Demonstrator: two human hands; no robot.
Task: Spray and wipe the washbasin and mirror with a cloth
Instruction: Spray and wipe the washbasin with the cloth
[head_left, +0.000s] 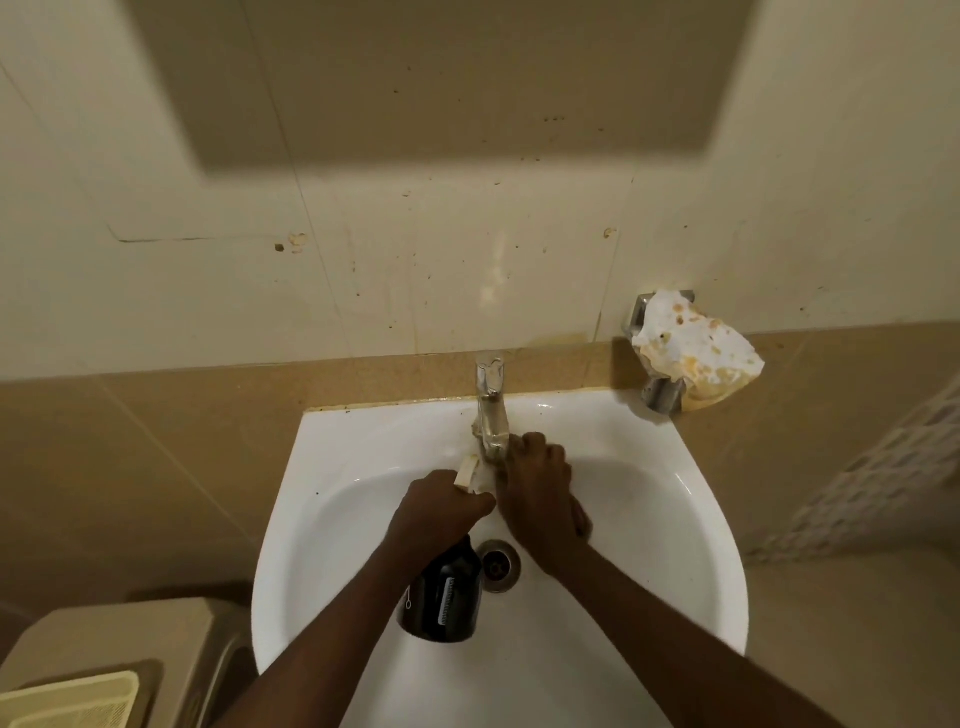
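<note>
The white washbasin (675, 467) is fixed to the tan tiled wall, with a chrome tap (491, 405) at its back and a metal drain (500, 565) in the bowl. My left hand (441, 506) is closed around the neck of a black spray bottle (441, 597), whose pale nozzle (467, 470) points at the tap base. My right hand (535, 483) presses down beside the tap with fingers curled. A dark bit of cloth (583, 519) peeks out under its palm. A dark rectangular shape on the wall at the top may be the mirror's underside; I cannot tell.
A stained white paper or rag (696, 348) lies over a chrome wall holder right of the basin. A beige plastic unit (130, 644) with a slotted cream tray (78, 701) stands at lower left. Patterned tiles (883, 467) are at the right.
</note>
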